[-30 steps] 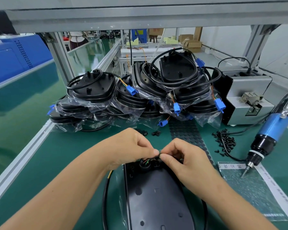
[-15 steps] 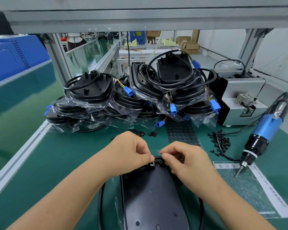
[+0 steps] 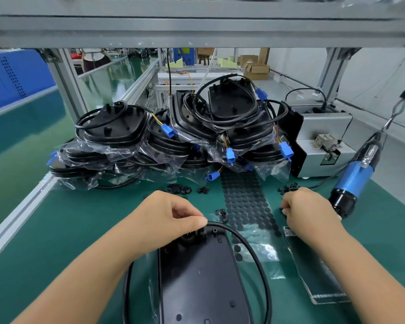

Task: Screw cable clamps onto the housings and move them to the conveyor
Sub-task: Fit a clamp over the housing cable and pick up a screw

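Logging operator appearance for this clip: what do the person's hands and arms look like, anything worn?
Both arms are bare to the frame edge: no sleeves, gloves, watch or rings in view on the left hand or right hand. Nails look short and unpainted.

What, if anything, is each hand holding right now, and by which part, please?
The left hand pinches the cable clamp at the housing's top end. The right hand's fingers curl at the screws; whether they hold one cannot be told.

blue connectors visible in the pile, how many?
6 clear: blue connector centre-left, one top, one centre, one right, one low front, one far left. Others may be hidden under bags.
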The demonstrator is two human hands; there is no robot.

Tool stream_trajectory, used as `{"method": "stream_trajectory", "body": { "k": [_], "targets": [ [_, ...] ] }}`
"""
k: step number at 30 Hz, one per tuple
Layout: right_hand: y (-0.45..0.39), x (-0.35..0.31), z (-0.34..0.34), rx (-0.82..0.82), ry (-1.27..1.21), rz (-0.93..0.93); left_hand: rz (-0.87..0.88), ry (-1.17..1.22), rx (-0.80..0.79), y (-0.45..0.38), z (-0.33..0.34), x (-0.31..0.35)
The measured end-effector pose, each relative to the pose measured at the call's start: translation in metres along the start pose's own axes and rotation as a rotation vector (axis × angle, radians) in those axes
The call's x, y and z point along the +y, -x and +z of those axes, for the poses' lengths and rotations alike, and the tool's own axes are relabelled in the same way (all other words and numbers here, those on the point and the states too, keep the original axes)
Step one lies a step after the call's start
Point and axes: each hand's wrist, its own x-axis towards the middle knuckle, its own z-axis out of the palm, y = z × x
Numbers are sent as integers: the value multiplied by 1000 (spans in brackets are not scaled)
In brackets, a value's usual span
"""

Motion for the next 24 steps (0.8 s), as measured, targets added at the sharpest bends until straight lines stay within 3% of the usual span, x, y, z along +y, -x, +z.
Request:
{"method": "stream_trajectory", "body": {
  "k": [13, 16, 19, 21, 24],
  "targets": [
    [4, -3, 4, 63, -238, -34, 177, -166, 201, -14, 25, 30],
    [15, -13, -6, 149, -805, 24, 186, -48, 185, -20, 41, 38],
    [30, -28, -19, 60, -1521, 68, 115, 180, 113, -27, 57, 48],
    [36, -37, -22, -9, -1766, 135, 126, 207, 137, -29, 65, 52],
    [40, -41, -24, -17, -1862, 240, 177, 208, 195, -27, 73, 54]
  ]
}}
